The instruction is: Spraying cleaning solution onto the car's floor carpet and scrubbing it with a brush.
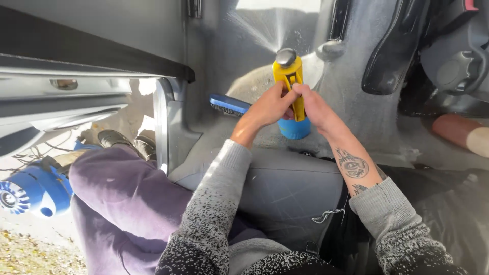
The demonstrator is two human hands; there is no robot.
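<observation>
A yellow spray bottle with a blue base, upright at upper centre over the grey car carpet and throwing a fan of mist upward, is gripped by both the left hand and right hand, a blue brush lying just to its left.

A car's footwell by an open door: grey carpet, door sill, ground outside.

Bare carpet lies open right of the spray bottle; a blue brush blocks the left, pedals the far right.
</observation>
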